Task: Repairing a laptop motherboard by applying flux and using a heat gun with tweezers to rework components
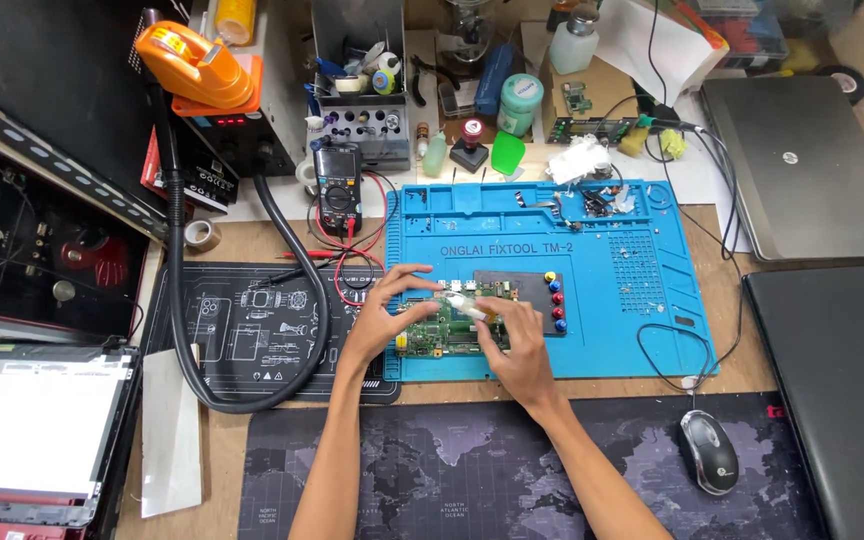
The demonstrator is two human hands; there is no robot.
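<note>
A green circuit board (444, 325) lies on the blue repair mat (612, 300), near its front left corner. My left hand (384, 318) grips the board's left edge with fingers spread over it. My right hand (518, 345) rests on the board's right part and pinches a small pale tool or swab (464, 304) against the board. A dark rectangular plate (512, 288) with coloured knobs (555, 300) lies just behind the board.
A black multimeter (337, 188) with red leads, a hot-air station with black hose (180, 330), and tool holders stand at the back. Two closed laptops (802, 160) sit right, a mouse (709, 450) on the map desk pad, an opened laptop at left.
</note>
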